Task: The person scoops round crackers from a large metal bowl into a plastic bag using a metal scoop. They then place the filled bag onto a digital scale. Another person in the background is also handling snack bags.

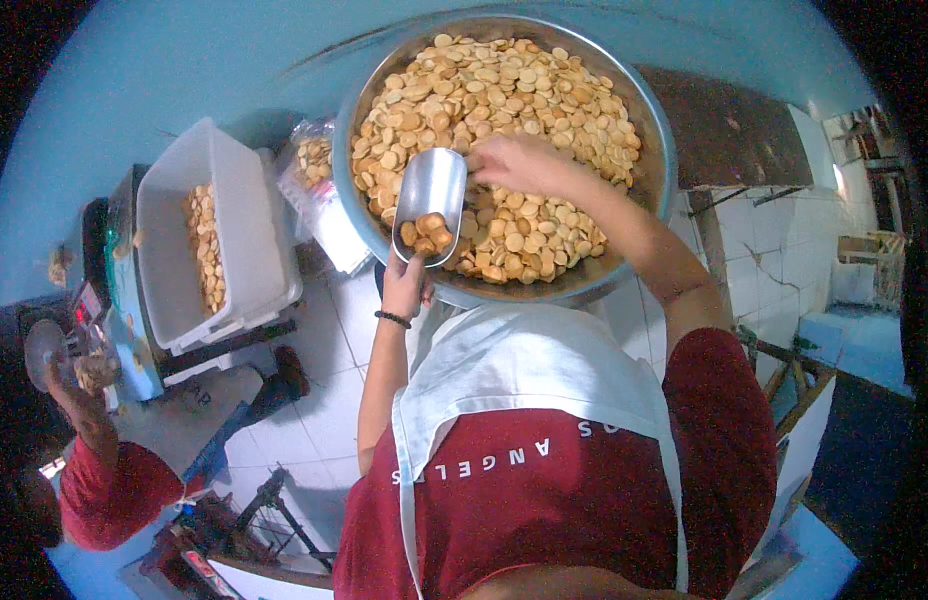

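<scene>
A large round metal basin point(654, 142) full of small round flat biscuits point(509, 82) stands before me. My left hand point(404, 289), with a dark beaded bracelet at its wrist, grips a metal scoop point(434, 180) over the basin's near left side. Several darker brown biscuits point(428, 232) lie in the scoop, at the end near my hand. My right hand point(509, 163) reaches over the biscuits, its fingers beside the scoop's right edge; whether they pinch a biscuit cannot be told.
Left of the basin are a plastic bag of biscuits point(314, 161) and a translucent plastic bin point(246, 247) partly filled with biscuits. At far left another person's arm point(85, 409) is near a device with a red display point(87, 306). A dark brown board point(734, 135) lies right of the basin.
</scene>
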### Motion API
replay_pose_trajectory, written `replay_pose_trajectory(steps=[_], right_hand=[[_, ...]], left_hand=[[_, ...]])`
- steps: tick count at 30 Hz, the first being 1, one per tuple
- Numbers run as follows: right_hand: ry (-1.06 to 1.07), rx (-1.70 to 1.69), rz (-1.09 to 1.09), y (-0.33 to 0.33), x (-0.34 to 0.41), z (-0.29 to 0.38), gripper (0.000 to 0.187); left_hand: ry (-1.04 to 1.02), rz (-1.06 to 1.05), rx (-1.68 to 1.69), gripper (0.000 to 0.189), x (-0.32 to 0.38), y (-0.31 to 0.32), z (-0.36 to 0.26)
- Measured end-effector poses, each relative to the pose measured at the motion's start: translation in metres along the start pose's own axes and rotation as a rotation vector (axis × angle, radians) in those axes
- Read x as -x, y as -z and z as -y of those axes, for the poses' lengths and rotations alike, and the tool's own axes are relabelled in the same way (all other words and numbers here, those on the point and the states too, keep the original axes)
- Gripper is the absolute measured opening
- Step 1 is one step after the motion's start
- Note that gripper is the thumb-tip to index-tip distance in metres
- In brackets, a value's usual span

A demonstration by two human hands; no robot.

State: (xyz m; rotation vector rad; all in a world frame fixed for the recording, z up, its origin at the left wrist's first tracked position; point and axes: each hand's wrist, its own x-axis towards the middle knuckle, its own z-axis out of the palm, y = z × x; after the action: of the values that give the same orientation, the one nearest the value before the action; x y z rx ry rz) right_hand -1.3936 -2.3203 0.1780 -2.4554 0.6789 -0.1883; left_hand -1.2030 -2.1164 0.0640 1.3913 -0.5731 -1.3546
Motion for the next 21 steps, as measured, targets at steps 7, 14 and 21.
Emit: replay_pose_trajectory(steps=[7, 14, 21], right_hand=[[0.229, 0.062, 0.179, -0.129, 0.067, -0.017, 0.038], [-0.08, 0.701, 0.147, -0.107, 0.048, -0.076, 0.05], [-0.686, 0.678, -0.177, -0.04, 0.066, -0.134, 0.046]], left_hand=[[0.016, -0.25, -0.01, 0.036, 0.019, 0.045, -0.03], [-0.117, -0.485, -0.023, 0.042, 0.049, 0.091, -0.044], [-0.04, -0.567, 0.04, 0.043, 0.07, 0.108, -0.031]])
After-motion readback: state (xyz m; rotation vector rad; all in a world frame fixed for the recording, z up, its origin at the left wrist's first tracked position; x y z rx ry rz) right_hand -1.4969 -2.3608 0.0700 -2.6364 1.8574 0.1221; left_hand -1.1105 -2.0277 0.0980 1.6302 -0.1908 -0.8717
